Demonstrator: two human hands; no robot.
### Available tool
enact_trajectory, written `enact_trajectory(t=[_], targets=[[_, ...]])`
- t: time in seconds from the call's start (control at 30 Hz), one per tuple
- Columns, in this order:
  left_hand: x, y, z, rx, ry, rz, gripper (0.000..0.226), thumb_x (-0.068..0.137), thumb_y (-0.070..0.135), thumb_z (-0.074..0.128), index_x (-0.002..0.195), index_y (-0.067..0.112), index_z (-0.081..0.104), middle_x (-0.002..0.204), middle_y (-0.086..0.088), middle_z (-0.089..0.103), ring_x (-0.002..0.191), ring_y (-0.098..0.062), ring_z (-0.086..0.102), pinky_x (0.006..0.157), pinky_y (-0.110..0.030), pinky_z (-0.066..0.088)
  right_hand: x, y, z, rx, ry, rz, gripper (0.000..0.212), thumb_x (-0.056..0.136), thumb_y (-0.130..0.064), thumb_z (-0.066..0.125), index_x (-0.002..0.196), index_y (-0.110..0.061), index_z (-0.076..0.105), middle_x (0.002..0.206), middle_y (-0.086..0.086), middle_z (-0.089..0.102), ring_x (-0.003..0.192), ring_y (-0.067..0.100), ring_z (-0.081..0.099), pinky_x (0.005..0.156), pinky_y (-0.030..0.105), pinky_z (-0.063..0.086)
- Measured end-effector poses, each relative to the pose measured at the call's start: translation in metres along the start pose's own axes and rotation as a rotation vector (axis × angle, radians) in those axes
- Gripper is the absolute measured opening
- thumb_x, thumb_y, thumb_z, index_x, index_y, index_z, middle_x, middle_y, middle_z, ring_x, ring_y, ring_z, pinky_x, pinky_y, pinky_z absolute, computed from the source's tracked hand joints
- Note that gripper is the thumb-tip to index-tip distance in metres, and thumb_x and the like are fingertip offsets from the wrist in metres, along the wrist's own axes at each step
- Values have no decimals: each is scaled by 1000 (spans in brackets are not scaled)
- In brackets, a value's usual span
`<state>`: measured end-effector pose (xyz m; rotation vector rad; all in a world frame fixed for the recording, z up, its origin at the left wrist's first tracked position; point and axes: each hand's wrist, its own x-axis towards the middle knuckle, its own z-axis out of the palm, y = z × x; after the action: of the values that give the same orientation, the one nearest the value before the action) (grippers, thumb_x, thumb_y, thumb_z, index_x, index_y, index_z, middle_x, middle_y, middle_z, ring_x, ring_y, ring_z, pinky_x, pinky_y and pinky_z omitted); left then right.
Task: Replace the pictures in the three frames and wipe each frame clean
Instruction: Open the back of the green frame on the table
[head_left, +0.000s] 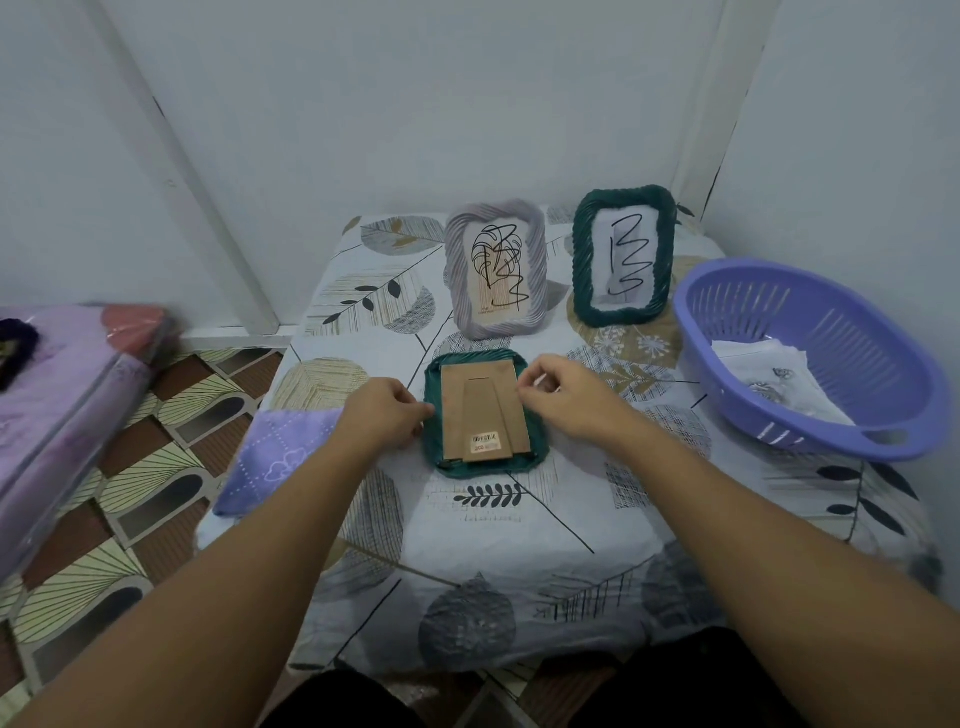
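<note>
A green frame (435, 447) lies face down in the middle of the table, its brown cardboard back (483, 410) with a folded stand and a barcode sticker facing up. My left hand (387, 413) pinches the frame's left edge with curled fingers. My right hand (563, 397) pinches at the cardboard's right edge near the top corner. Behind it, a grey frame (496, 270) and a second green frame (623, 257) stand upright, each showing a black scribbled picture. A purple cloth (275, 452) lies at the table's left edge.
A purple plastic basket (810, 358) at the right holds white papers (763, 371). The small table (519, 545) has a leaf-print cover and stands in a corner against white walls. A purple mattress (67, 374) lies on the patterned floor at the left.
</note>
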<state>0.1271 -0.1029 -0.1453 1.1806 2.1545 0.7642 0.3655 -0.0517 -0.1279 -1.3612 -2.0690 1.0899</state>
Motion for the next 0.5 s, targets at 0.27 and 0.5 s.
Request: enact_trajectory(t=[0.27,0.5], targets=[[4,-5,7,-37,16,-19,17,85,19,80,75,15,66,66,-6,68,67,-23,64,68,-32,55,18,-33,34,-297,-59,60,57,85,-66,63,119,-24,46,113,-3,59,102,21,60,88,41,54],[8,-9,9,-43,12,-14,17,85,20,80,77,13,67,63,-6,66,63,-21,62,69,-35,55,17,-31,52,-448,6,100,73,74,-61,73,126,-18,44,119,6,59,105,30,61,83,39,52]])
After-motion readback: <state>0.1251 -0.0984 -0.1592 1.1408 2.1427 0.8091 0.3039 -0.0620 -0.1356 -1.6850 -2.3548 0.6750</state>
